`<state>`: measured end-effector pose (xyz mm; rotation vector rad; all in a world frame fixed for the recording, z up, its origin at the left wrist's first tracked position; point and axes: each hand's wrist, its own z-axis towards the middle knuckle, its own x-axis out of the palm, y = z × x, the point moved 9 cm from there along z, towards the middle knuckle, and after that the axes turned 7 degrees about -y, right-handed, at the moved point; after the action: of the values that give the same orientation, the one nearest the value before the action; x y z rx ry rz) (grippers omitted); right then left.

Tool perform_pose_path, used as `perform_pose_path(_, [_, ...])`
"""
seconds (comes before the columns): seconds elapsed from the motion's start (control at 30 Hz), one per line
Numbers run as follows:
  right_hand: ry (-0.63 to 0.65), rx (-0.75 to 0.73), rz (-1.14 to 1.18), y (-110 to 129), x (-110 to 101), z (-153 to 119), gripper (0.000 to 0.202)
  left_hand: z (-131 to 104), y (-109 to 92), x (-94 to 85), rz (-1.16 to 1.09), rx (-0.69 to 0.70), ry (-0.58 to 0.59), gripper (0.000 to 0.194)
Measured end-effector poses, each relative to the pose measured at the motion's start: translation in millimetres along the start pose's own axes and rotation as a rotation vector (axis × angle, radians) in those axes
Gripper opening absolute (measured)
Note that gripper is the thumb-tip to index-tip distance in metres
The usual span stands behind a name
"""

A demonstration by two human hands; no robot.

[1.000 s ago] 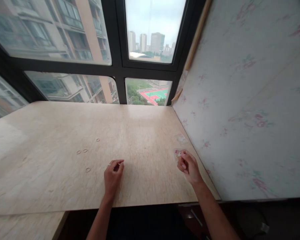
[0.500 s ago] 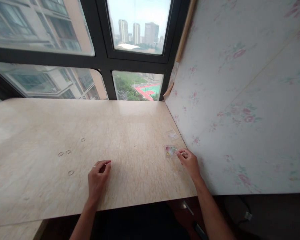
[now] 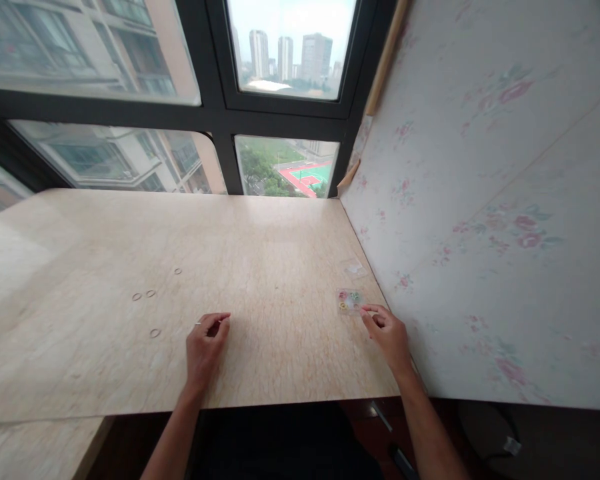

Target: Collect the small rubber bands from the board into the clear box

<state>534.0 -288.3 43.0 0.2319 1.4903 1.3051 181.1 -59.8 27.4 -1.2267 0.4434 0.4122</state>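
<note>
My right hand [image 3: 387, 333] is at the right edge of a small clear plastic box [image 3: 350, 312], with thumb and forefinger pinched together at its lower right corner. Small coloured rings [image 3: 343, 305], among them red, yellow and green ones, lie inside the box in separate groups. Whatever the pinched fingertips may hold is too small to make out. My left hand [image 3: 207, 343] rests on the pale stone-patterned counter [image 3: 275, 353], its fingers curled and the thumb against the forefinger. Anything between those fingers is hidden. It wears a ring on one finger.
Several thin rings, such as one loose ring [image 3: 155, 333], lie on the counter left of my left hand. A clear lid-like piece [image 3: 354, 268] lies behind the box. The flowered wall [image 3: 480, 267] borders the right side, and a dark window frame [image 3: 220, 120] stands behind.
The view has shifted slightly, so everything sits a bit further right. My right fingertips are slightly lower along the box's right edge. My left hand stays closed in about the same place.
</note>
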Motion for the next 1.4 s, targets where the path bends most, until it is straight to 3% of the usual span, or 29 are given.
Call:
perform_pose_path(0.17, [0.202,-0.131,-0.023,12,39,-40,0.036,-4,0,0.4,-0.090,-0.031,0.051,0.022])
perform_pose_path(0.27, [0.188,-0.180,-0.052,11,43,-51,0.037,-3,3,-8.2,-0.178,-0.088,0.114,0.027])
perform_pose_path(0.37, [0.131,-0.172,-0.047,7,37,-50,0.041,7,12,-41.5,-0.129,-0.084,0.056,0.033])
perform_pose_path(0.53, [0.134,-0.259,-0.166,10,40,-51,0.048,27,52,-125.6,0.179,-0.121,-0.218,0.036])
perform_pose_path(0.63, [0.122,-0.297,-0.247,11,43,-52,0.052,37,77,-146.6,0.350,-0.152,-0.192,0.032])
perform_pose_path(0.83, [0.130,-0.339,-0.379,10,49,-52,0.054,54,100,-131.5,0.320,-0.194,0.057,0.022])
perform_pose_path(1.13, [0.128,-0.343,-0.465,7,50,-50,0.051,70,95,-106.2,0.267,-0.039,0.341,0.021])
perform_pose_path(1.27, [0.134,-0.331,-0.494,5,51,-49,0.053,70,87,-97.9,0.361,0.068,0.433,0.021])
perform_pose_path(1.4, [0.133,-0.323,-0.508,5,51,-49,0.053,70,87,-97.2,0.502,0.079,0.457,0.017])
